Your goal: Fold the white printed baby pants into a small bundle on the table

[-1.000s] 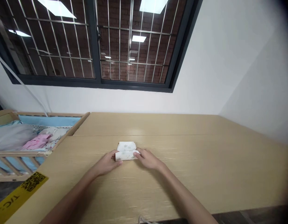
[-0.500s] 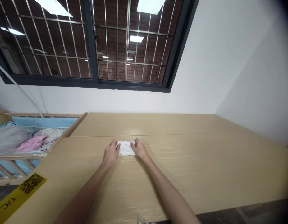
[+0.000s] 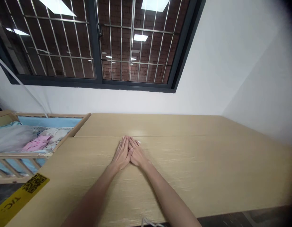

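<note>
My left hand [image 3: 122,154] and my right hand [image 3: 135,153] lie flat side by side on the wooden table [image 3: 207,157], palms down, fingers straight and together. Both press on a small folded white cloth with a faint print. The hands cover nearly all of it; only a sliver of the cloth [image 3: 138,142] shows past my right fingertips.
A wooden crib [image 3: 30,154] with blue lining, pink and white clothes and a grey cloth stands against the table's left side. A yellow label [image 3: 20,195] sits on the table's near left corner. A barred window and white walls lie beyond.
Earlier my hands gripped the folded cloth at its two ends. Now both have slid on top of it and flattened, covering it.
</note>
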{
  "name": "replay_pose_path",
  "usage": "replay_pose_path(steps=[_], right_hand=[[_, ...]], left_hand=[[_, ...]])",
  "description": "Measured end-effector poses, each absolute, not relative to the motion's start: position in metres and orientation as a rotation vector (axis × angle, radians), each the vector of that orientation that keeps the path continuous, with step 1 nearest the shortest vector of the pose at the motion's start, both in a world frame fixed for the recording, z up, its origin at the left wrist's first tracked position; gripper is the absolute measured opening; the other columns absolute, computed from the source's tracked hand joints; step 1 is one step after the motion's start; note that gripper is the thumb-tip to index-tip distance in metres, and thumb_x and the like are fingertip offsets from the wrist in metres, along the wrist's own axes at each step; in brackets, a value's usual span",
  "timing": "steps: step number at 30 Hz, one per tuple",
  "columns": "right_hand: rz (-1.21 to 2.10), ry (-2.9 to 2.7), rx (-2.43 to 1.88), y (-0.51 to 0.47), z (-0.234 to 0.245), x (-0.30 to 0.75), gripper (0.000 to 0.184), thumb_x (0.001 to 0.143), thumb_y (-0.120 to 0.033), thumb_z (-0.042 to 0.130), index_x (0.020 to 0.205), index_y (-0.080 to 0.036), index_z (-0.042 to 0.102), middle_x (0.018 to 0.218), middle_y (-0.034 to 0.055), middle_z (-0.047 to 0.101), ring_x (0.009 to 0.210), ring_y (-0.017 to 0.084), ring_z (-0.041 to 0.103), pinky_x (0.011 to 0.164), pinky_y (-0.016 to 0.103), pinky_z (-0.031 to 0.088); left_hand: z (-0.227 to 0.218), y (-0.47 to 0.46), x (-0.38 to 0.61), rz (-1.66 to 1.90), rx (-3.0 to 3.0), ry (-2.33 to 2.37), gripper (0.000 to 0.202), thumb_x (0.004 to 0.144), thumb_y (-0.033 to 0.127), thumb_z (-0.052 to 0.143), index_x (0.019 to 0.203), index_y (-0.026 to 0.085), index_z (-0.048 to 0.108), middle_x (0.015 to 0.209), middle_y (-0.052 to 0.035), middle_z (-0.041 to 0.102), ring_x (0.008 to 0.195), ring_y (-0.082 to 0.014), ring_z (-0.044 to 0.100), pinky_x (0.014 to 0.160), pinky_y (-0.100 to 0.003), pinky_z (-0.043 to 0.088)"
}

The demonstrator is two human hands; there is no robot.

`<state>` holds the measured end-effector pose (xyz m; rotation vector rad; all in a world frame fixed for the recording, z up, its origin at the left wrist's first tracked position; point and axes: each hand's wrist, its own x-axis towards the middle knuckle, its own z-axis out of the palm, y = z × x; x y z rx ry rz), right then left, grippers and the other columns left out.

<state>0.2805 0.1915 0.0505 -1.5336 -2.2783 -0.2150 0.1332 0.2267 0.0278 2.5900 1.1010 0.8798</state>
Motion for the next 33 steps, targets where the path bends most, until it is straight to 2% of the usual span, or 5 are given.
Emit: replay_pose_path(steps=[9, 16, 25, 29, 33], right_hand=[[-0.009, -2.311, -1.663, 0.198, 0.039, 0.293, 0.06, 0.106, -0.039, 0.022, 0.159, -0.011, 0.029, 0.164, 0.0107, 0.026, 0.154, 0.023, 0.019, 0.126, 0.043, 0.01], [0.226, -2.197, -1.727, 0.195, 0.037, 0.315, 0.071, 0.106, -0.053, 0.01, 0.162, -0.009, 0.018, 0.168, 0.009, 0.01, 0.156, 0.021, 0.006, 0.126, 0.042, 0.008], [0.389, -1.989, -1.756, 0.191, 0.038, 0.331, 0.084, 0.103, -0.063, 0.018, 0.161, -0.003, 0.015, 0.167, 0.0184, 0.006, 0.156, 0.026, 0.004, 0.126, 0.042, 0.008], [0.199, -1.923, -1.578, 0.185, 0.047, 0.333, 0.066, 0.101, -0.052, 0.042, 0.151, -0.01, 0.039, 0.16, 0.0194, 0.031, 0.15, 0.029, 0.026, 0.122, 0.044, 0.023], [0.159, -1.936, -1.454, 0.18, 0.056, 0.331, 0.046, 0.089, -0.035, 0.06, 0.129, -0.014, 0.056, 0.127, 0.0159, 0.058, 0.121, 0.028, 0.053, 0.107, 0.042, 0.042]], left_hand=[[0.008, 0.241, 0.125, 0.609, 2.586, 1.241, 0.085, 0.1, 0.067, 0.014, 0.159, 0.006, 0.016, 0.166, -0.016, 0.011, 0.155, -0.0296, 0.008, 0.126, -0.05, 0.015], [0.002, 0.243, 0.113, 0.609, 2.61, 1.326, 0.09, 0.098, 0.07, 0.02, 0.157, 0.002, 0.018, 0.164, -0.0215, 0.014, 0.154, -0.0324, 0.01, 0.125, -0.053, 0.016], [0.005, 0.238, 0.107, 0.726, 2.689, 1.226, 0.096, 0.095, 0.07, 0.037, 0.157, 0.001, 0.013, 0.164, -0.0256, 0.014, 0.154, -0.0338, 0.009, 0.123, -0.052, 0.019], [0.015, 0.233, 0.107, 0.755, 2.745, 1.117, 0.083, 0.094, 0.064, 0.045, 0.155, 0.012, 0.026, 0.16, -0.0174, 0.033, 0.15, -0.0301, 0.027, 0.12, -0.048, 0.026], [0.019, 0.231, 0.11, 0.759, 2.724, 1.134, 0.081, 0.091, 0.062, 0.052, 0.152, 0.012, 0.033, 0.154, -0.0192, 0.042, 0.144, -0.0327, 0.036, 0.115, -0.051, 0.03]])
